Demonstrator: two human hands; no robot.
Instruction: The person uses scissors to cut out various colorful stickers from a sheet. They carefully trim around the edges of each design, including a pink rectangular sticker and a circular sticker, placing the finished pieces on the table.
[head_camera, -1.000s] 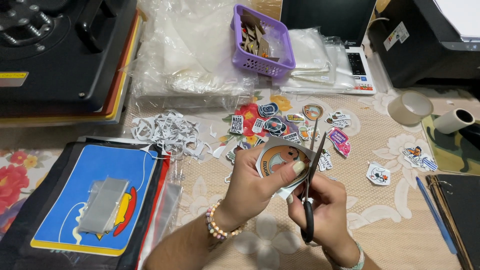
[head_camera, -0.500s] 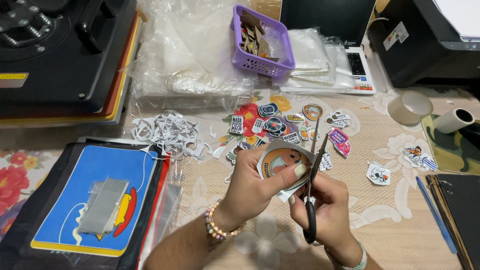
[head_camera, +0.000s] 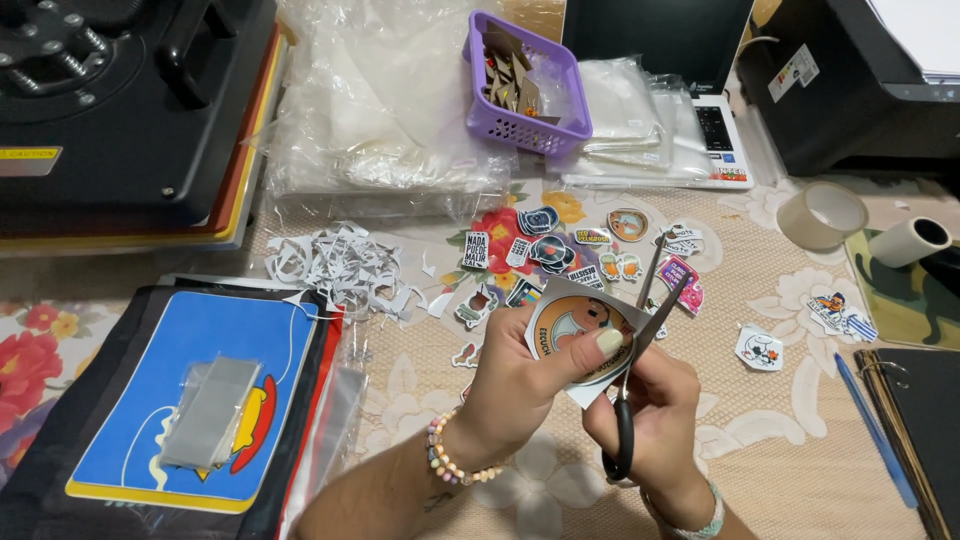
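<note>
My left hand (head_camera: 525, 385) pinches a round orange and white sticker sheet (head_camera: 572, 322) between thumb and fingers, holding it up over the table. My right hand (head_camera: 655, 420) grips black-handled scissors (head_camera: 640, 355), their blades apart at the sheet's right edge. Several cut-out stickers (head_camera: 560, 255) lie scattered on the floral tablecloth just beyond both hands. A pile of white paper trimmings (head_camera: 340, 265) lies to the left of them.
A purple basket (head_camera: 520, 125) with brown pieces stands at the back, beside clear plastic bags (head_camera: 370, 110). A black press machine (head_camera: 120, 100) is far left, a blue-printed dark cloth (head_camera: 180, 390) near left. Tape rolls (head_camera: 822, 215), a laptop (head_camera: 700, 120) and a blue pen (head_camera: 875, 430) sit right.
The scissor blades have opened wider at the sheet's right edge, and my left hand has turned the sheet slightly. Both hands stay in about the same place.
</note>
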